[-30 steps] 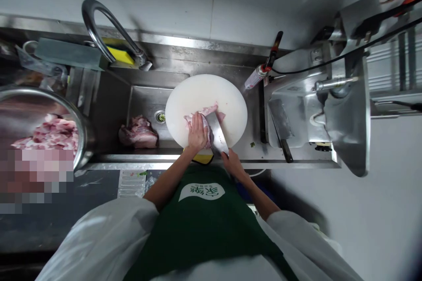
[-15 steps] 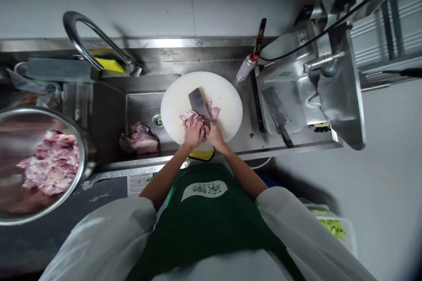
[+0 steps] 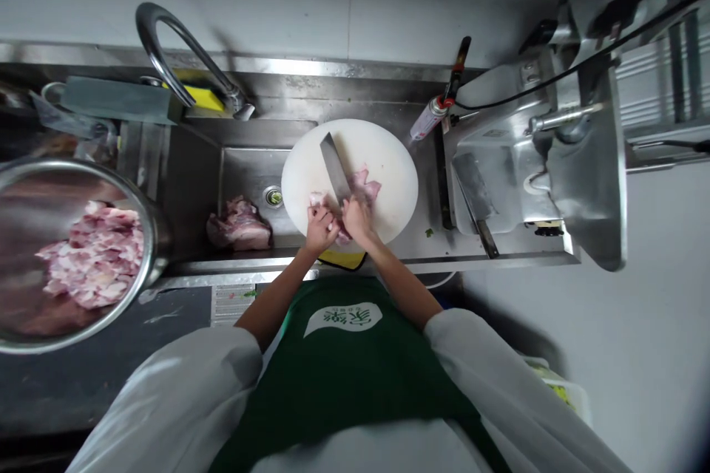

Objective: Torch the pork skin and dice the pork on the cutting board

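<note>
On the round white cutting board point(image 3: 388, 148), my right hand point(image 3: 359, 219) is closed round the handle of a cleaver point(image 3: 334, 168), its blade pointing away from me and tilted to the left. My left hand point(image 3: 322, 228) grips a piece of raw meat point(image 3: 343, 235) just left of the cleaver, fingers curled; part of the meat is hidden under the hands. Cut slices of meat point(image 3: 366, 183) lie on the board to the right of the blade. A larger chunk of raw meat point(image 3: 239, 225) rests in the sink, left of the board.
A big steel bowl point(image 3: 152, 244) of cut meat stands at the left. Behind the sink point(image 3: 252, 174) rises a curved faucet point(image 3: 183, 48). To the right are a gas torch point(image 3: 430, 118), a second cleaver point(image 3: 474, 196) on a white tray and a meat slicer point(image 3: 588, 162).
The cleaver's blade has turned more on edge. My left hand has moved off the blade's side and toward me, apart from the right hand. The whole view has shifted slightly.
</note>
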`<action>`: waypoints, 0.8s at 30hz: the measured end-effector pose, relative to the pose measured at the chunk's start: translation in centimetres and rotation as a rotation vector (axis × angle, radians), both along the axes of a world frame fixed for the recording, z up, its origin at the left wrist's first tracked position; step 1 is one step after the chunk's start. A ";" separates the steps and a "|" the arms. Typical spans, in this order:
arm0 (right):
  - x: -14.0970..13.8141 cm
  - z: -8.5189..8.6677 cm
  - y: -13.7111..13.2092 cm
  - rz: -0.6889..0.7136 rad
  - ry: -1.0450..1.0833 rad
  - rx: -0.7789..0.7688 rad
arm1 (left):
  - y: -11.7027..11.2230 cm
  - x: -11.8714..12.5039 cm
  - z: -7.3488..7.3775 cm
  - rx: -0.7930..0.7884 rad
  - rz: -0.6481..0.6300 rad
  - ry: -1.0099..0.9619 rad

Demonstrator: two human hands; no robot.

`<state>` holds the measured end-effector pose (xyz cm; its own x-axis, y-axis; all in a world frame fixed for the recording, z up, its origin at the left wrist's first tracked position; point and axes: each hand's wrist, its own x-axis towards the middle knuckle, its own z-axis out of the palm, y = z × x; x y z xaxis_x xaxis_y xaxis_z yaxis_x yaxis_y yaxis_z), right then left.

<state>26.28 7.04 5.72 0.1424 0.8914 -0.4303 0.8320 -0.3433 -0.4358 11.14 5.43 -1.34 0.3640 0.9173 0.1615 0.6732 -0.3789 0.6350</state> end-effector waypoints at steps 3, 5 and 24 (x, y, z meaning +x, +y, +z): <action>0.0 -0.2 4.6 0.035 0.013 0.040 | -1.7 -1.9 0.0 0.004 0.106 -0.048; 0.9 0.4 6.2 0.070 0.013 0.013 | -2.8 -3.4 0.0 0.032 0.211 -0.075; 4.8 5.8 -16.1 0.160 -0.158 -0.379 | -3.0 -0.2 -0.5 -0.050 0.121 0.130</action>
<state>31.04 -9.10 11.51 0.1057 0.6906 -0.7154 0.9342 -0.3156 -0.1666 10.90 2.44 -1.87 0.2655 0.9613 0.0738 0.7895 -0.2607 0.5556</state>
